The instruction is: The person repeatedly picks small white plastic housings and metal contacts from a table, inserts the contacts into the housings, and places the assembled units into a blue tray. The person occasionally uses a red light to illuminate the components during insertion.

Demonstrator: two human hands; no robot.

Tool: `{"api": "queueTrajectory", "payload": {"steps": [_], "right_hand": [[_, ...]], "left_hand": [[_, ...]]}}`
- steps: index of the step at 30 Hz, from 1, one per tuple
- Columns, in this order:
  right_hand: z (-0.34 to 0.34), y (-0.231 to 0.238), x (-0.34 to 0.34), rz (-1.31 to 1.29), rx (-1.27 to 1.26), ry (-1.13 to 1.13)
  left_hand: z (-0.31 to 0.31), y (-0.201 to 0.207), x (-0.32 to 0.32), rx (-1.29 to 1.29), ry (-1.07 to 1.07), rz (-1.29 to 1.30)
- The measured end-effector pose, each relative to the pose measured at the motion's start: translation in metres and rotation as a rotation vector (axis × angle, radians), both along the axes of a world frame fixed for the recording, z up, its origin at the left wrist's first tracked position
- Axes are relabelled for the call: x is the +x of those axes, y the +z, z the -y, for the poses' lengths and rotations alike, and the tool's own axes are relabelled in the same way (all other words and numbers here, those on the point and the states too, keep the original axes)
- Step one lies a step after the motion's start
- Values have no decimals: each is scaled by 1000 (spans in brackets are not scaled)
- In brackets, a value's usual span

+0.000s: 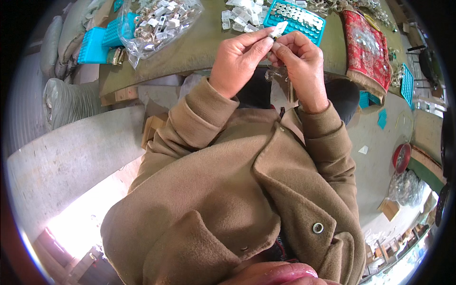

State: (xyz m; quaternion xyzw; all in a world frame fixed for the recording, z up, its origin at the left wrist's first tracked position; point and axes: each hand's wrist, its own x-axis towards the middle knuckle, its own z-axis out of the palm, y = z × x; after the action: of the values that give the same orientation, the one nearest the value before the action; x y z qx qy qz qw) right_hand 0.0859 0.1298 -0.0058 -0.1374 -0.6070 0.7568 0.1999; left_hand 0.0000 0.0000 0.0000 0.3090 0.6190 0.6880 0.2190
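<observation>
Brown coat cloth (213, 175) fills the foreground, its turned-back cuffs leading up to both hands. Above the near edge of the table (209, 45), a small white piece (280, 29) sits between the fingertips; the left hand (241, 59) has thumb and forefinger pinched together at it, and the right hand (305, 66) meets it with thumb and curled fingers. Which of them bears it, I cannot tell. It looks light, stiff and smooth, probably plastic, so it could slip or crack if squeezed hard; a gentle fingertip pinch on its edges should suit it best. Just beyond stands a turquoise tray (321, 33) with rows of small round pieces, next to a heap of white pieces (241, 18). Farther left lies a clear bag (134, 57) of mixed bits; on the right, a red patterned cloth (361, 66)
</observation>
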Motion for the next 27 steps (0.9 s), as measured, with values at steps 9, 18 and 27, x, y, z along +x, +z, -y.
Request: {"api": "queueTrajectory", "payload": {"steps": [9,18,27], "right_hand": [[-4,17,8,80,-67,77],[-15,9,8,18,268,68],[-10,-4,7,-92,456,0]], "left_hand": [[1,10,-3,-156,55,318],[4,16,-17,-18,-1,713],[0,0,-27,62,-58,1029]]}}
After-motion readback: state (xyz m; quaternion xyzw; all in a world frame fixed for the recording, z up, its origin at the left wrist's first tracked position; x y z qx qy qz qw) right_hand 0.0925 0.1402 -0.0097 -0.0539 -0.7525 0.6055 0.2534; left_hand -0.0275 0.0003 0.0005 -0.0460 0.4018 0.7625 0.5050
